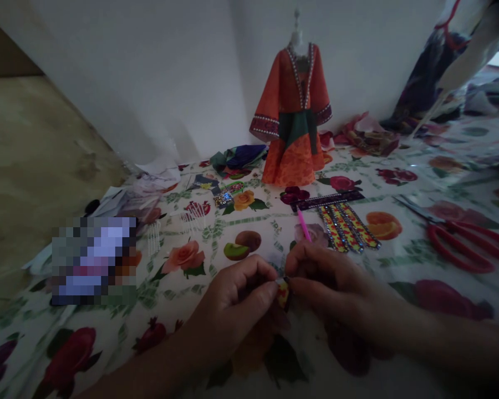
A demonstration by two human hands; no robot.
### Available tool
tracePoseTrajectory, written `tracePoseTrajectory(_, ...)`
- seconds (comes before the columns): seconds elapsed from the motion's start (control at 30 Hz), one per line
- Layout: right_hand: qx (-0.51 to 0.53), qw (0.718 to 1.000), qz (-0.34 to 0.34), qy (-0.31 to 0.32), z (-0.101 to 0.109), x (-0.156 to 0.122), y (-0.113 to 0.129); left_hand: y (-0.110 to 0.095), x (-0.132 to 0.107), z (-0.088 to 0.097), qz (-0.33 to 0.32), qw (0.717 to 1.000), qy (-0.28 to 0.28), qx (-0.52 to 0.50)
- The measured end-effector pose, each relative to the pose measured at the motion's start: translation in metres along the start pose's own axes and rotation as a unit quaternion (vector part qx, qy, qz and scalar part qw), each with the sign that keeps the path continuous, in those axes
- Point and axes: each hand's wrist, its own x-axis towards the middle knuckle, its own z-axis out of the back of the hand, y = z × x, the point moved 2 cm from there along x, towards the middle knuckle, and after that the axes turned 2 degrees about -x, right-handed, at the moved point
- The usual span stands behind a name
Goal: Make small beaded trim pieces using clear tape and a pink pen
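Observation:
My left hand [237, 302] and my right hand [328, 282] meet low over a table with a fruit-and-flower cloth [274, 221]. Both pinch a small yellow and red patterned piece [283, 292] between thumb and fingers. A pink pen [304, 224] pokes up from behind my right hand; whether that hand holds it I cannot tell. Just beyond lie three yellow beaded trim strips [347, 227] and a dark purple strip [326, 200].
A small mannequin in an orange dress with a green sash [293, 119] stands at the back. Red-handled scissors [461, 241] lie at the right. Folded cloth [239, 158], bead packets [227, 197], clear combs [153, 235] and cloth scraps [366, 138] are scattered about.

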Motion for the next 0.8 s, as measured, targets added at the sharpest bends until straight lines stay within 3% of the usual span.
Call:
tracePoseTrajectory(0.13, -0.029, 0.999, 0.036, -0.018, 0.001, -0.0013, -0.0014, -0.0014, -0.0001, -0.0012, -0.003, 1.0, -0.005, 0.016)
tracePoseTrajectory(0.33, -0.041, 0.999, 0.023, 0.021, -0.0032, -0.0017, 0.0046, -0.0003, -0.0018, -0.0018, -0.009, 0.999, 0.0, 0.051)
tracePoseTrajectory(0.8, -0.079, 0.996, 0.019, 0.019, -0.0016, -0.0008, 0.0062, 0.0031, -0.0023, -0.001, -0.02, 0.998, 0.006, 0.062)
